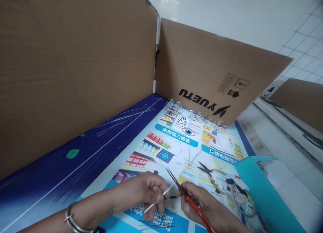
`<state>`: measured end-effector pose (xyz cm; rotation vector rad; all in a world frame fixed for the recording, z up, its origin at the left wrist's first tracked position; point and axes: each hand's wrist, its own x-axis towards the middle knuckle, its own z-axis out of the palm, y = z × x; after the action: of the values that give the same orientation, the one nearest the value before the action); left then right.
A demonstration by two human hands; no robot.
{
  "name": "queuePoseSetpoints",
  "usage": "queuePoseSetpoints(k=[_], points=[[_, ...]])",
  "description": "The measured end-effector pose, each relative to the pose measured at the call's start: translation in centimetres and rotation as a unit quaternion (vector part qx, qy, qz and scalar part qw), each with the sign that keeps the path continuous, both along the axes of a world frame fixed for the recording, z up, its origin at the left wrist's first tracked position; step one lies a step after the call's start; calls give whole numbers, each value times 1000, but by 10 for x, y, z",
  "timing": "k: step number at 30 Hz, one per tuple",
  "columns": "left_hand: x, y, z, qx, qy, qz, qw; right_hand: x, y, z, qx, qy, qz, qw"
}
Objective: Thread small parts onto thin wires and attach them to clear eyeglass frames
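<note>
Red-handled pointed tool (195,204), cut off by the bottom edge, sat closed in the right hand (200,206). The left hand (141,196) pinched 1 thin rod (158,198) above a printed poster (176,139), with 1 pair of yellow-handled pliers (213,179) just beyond.

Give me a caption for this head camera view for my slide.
Left hand pinches a thin wire, right hand holds orange-handled tweezers beside it, over a printed poster.

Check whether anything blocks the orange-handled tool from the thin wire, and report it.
Nothing visible does. The thin wire in the left hand runs straight to the dark tips of the orange-handled tool in the right hand, and appears to meet them.
</note>
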<state>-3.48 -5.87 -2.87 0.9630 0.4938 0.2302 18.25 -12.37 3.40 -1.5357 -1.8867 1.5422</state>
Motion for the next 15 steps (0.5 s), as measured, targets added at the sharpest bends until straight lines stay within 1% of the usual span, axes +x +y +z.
queuePoseSetpoints(k=[10, 15], points=[[0, 1, 2, 2, 12, -4, 1000, 0, 2, 3, 14, -23, 11, 1000], [-1, 1, 2, 8, 18, 1, 1000, -2, 1, 1, 5, -38, -3, 999]])
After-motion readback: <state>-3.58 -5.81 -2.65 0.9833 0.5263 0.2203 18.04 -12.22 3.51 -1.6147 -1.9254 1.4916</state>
